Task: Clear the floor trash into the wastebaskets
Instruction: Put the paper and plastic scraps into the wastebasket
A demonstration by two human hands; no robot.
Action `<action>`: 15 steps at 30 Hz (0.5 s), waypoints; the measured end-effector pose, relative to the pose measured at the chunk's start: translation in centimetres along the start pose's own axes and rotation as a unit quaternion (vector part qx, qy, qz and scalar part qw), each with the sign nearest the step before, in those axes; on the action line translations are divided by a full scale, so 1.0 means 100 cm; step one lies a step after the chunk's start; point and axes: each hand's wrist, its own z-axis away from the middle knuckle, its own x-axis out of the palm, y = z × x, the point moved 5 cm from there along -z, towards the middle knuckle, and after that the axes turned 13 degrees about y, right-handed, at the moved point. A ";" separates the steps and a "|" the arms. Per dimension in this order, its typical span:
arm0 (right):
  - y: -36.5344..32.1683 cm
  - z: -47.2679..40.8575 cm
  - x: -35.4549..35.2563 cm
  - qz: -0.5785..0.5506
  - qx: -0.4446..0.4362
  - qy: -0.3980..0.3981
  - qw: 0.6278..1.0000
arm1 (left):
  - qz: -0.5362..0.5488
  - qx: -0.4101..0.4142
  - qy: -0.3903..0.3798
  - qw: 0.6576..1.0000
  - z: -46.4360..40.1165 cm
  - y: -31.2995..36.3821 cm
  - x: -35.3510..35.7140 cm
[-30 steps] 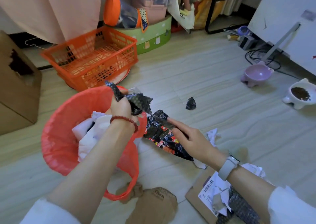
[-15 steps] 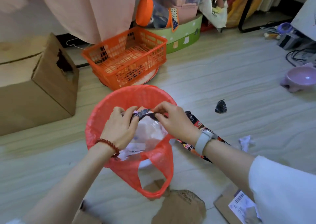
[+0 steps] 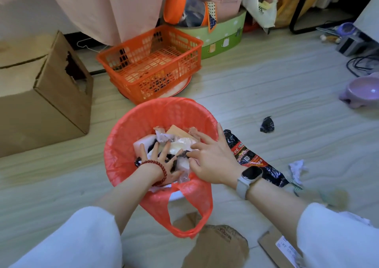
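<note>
round wastebasket (image 3: 123, 144) lined with a red plastic bag, upright on the floor, heaped with white, tan and black wrappers. black-and-red snack wrapper (image 3: 254, 161) flat on the floor just beside its right rim. small black crumpled scrap (image 3: 267, 125) farther right; white crumpled paper (image 3: 297, 170) near the wrapper's lower end.

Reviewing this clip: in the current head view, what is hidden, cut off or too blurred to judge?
- Wastebasket contents under the left hand and right hand: covered by the hands and top trash.
- Black wrapper: its left edge is hidden behind the right hand and basket rim.
- Labelled cardboard: cut by the bottom edge and the right sleeve.
- Patch near the crumpled paper: blurred, unidentifiable.
- Orange basket contents: obscured by its mesh.
</note>
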 end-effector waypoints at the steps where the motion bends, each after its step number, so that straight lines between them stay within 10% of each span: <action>1: 0.002 0.002 -0.001 -0.015 0.022 0.003 1.000 | 0.031 0.002 -0.003 1.000 -0.001 -0.001 -0.005; 4: 0.010 0.009 -0.003 -0.077 0.084 0.025 0.993 | 0.221 -0.002 -0.003 0.975 0.006 -0.005 -0.024; 8: 0.017 0.012 -0.006 -0.117 0.084 0.048 0.988 | 0.538 -0.017 0.069 0.840 0.028 -0.014 -0.058; 15: 0.020 0.027 -0.012 -0.216 0.099 0.120 0.964 | 0.101 0.094 0.060 0.989 0.043 0.009 -0.024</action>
